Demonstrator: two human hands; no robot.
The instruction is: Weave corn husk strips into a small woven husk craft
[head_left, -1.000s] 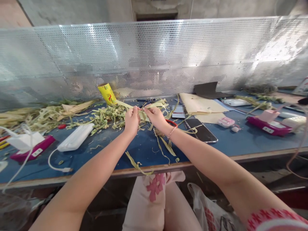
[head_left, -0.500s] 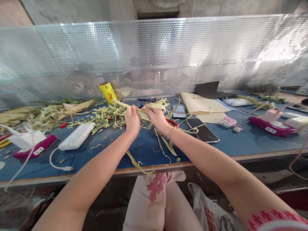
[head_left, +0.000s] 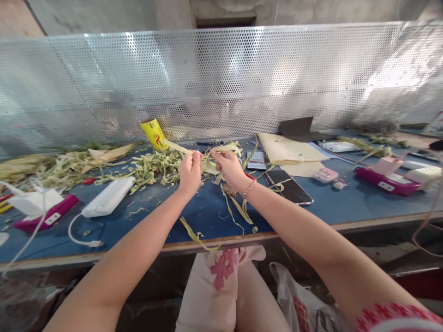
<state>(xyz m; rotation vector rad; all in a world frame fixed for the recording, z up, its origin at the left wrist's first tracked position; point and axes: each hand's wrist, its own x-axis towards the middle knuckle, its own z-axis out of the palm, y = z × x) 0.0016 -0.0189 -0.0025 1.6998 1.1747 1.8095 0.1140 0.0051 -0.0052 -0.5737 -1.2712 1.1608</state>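
Both hands work at mid-table, to the right of the yellow tube [head_left: 154, 133] and a little nearer than it. The left hand [head_left: 190, 173] is the one closer to the tube; its thumb and bent fingers are closed on a pale strip [head_left: 177, 147]. That strip's long axis slants from beside the tube, rightward and slightly toward the wearer, into the left fingertips, so its free length lies beyond the grip on the tube's side. The right hand [head_left: 229, 169] sits farther from the tube, thumb and fingertips pinched on leafy strands [head_left: 206, 163] that bridge the narrow gap between the hands. Whether strip and strands are one piece cannot be told, as the fingers cover the join.

Close on the tube's right and near side, a pile [head_left: 162, 168] of green curls runs up to the left hand and limits room there. The mesh [head_left: 214, 69] stands upright just behind the tube, closing off the far side. Well to the tube's right, past the right hand, lie a phone [head_left: 294, 186] and paper [head_left: 277, 150]. Nearer than the tube and to its left rests a power bank [head_left: 109, 197]. The widest open stretch of table [head_left: 138, 235] lies on the tube's near side, between the pile and the front edge, with a few scraps on it.
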